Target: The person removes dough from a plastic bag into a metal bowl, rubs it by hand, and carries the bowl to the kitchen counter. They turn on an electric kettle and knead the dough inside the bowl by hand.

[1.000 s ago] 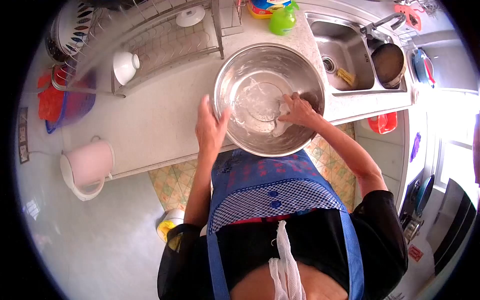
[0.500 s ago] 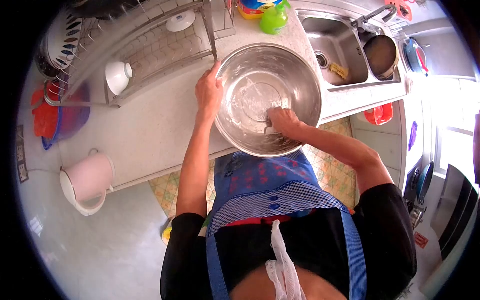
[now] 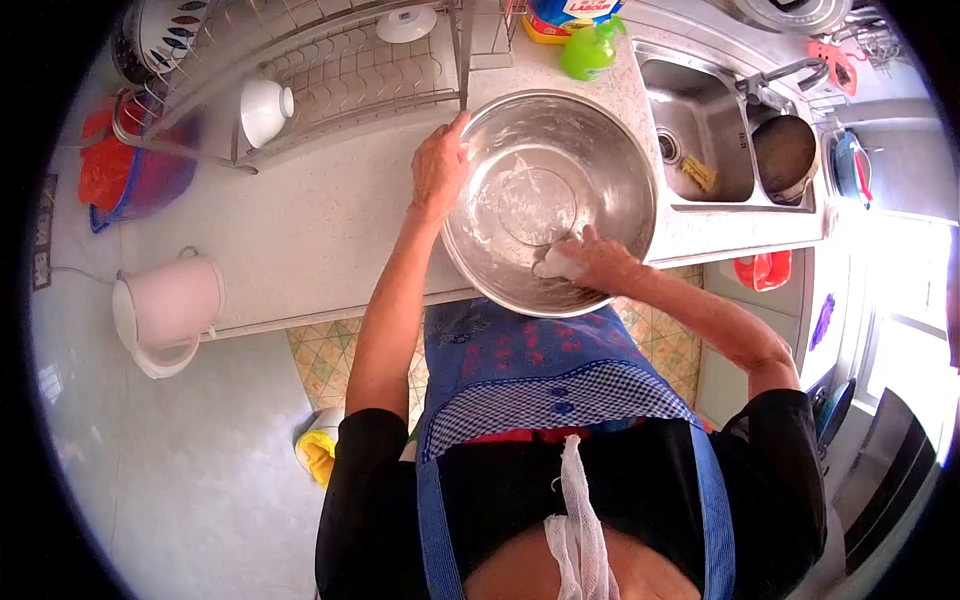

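Note:
A large stainless steel basin (image 3: 515, 190) sits near the counter's front edge, its inner wall wet or smeared with whitish streaks. At its left rim is my left hand (image 3: 440, 170), fingers closed over the edge. Inside the bowl, low on the near right side, my right hand (image 3: 603, 264) presses a small white wad (image 3: 560, 263) against the metal. The wad looks like a crumpled cloth, but the fingers partly cover it and I cannot make out its exact kind.
A wire dish rack (image 3: 350, 95) with white bowls stands left of the basin. Behind are a green pump bottle (image 3: 588, 52) and a detergent container. To the right, the sink (image 3: 700, 125) holds a yellow scrubber (image 3: 700, 172) and a dark pan (image 3: 784, 155). A pink kettle (image 3: 172, 300) is at left.
My right hand has moved toward the near side of the basin, and the white wad now shows more clearly under it. My left hand stays on the rim. The whole view has shifted slightly.

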`<state>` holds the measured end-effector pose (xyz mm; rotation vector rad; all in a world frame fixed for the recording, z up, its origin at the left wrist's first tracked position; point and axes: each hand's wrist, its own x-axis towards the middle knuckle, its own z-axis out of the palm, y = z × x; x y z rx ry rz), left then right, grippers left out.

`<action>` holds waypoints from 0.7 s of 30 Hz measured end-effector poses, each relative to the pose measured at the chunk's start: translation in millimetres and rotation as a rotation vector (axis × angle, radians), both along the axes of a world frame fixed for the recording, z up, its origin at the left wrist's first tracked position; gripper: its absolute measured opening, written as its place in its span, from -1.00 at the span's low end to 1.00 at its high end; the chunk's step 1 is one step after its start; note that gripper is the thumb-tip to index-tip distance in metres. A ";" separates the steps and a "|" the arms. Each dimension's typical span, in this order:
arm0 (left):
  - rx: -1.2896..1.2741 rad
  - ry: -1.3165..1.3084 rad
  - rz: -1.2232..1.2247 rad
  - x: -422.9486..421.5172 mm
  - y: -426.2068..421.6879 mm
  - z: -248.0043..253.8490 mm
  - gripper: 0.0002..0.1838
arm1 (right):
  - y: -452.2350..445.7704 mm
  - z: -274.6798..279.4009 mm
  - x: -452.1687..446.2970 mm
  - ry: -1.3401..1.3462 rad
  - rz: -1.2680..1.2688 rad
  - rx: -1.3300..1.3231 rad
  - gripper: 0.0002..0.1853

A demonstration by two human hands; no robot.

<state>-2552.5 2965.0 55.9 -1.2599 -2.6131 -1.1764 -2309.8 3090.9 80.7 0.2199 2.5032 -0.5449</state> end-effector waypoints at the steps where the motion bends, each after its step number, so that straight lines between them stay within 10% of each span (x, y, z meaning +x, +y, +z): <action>1: -0.018 -0.017 0.011 0.1 0.7 1.1 -0.53 | -8.6 0.2 -2.0 -0.021 0.031 0.038 -0.61; 11: -0.021 -0.072 -0.067 -2.8 4.4 -0.3 -0.52 | -16.7 -30.6 -27.5 0.062 0.070 0.084 -0.83; 17: -0.012 0.003 -0.101 -7.7 4.2 -2.9 -0.54 | 18.7 -3.0 -32.7 0.372 -0.211 0.133 -0.69; 21: -0.069 -0.016 -0.098 -6.9 5.6 1.2 -0.55 | 17.9 -40.7 -14.6 0.378 0.029 0.214 -0.48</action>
